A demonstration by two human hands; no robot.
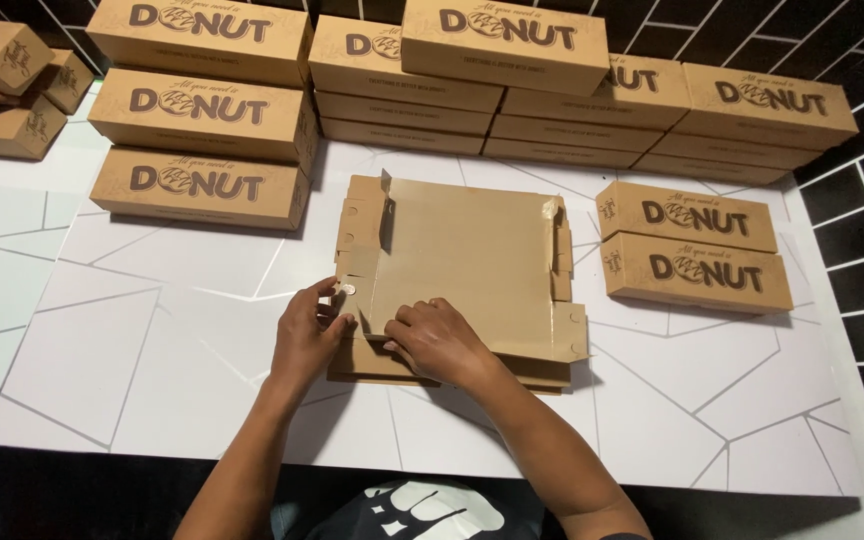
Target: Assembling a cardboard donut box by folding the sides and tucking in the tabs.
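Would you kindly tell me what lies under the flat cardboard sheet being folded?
Under the cardboard sheet, edges of more flat cardboard blanks show at its near side, on the white table. How many are stacked is covered.
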